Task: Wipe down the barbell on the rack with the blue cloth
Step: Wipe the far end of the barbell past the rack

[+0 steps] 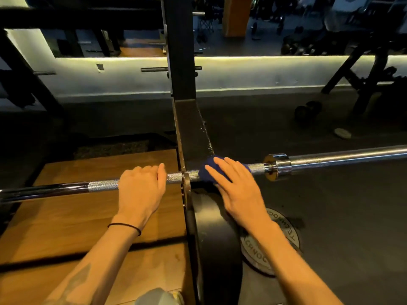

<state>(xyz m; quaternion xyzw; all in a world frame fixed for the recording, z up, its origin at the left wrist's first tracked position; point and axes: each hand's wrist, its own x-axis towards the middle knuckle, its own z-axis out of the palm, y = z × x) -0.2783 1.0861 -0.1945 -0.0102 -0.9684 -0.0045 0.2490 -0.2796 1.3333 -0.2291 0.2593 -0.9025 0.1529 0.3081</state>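
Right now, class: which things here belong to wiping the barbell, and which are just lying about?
In use: knurled steel barbell; dark blue cloth; left hand; right hand; black rack upright.
Lying about: dark round dumbbells; lettered weight plate.

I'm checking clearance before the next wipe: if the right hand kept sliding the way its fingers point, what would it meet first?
Probably the rack upright. The right hand presses the blue cloth on the barbell, fingers pointing up-left toward that post just beyond; depth is hard to judge.
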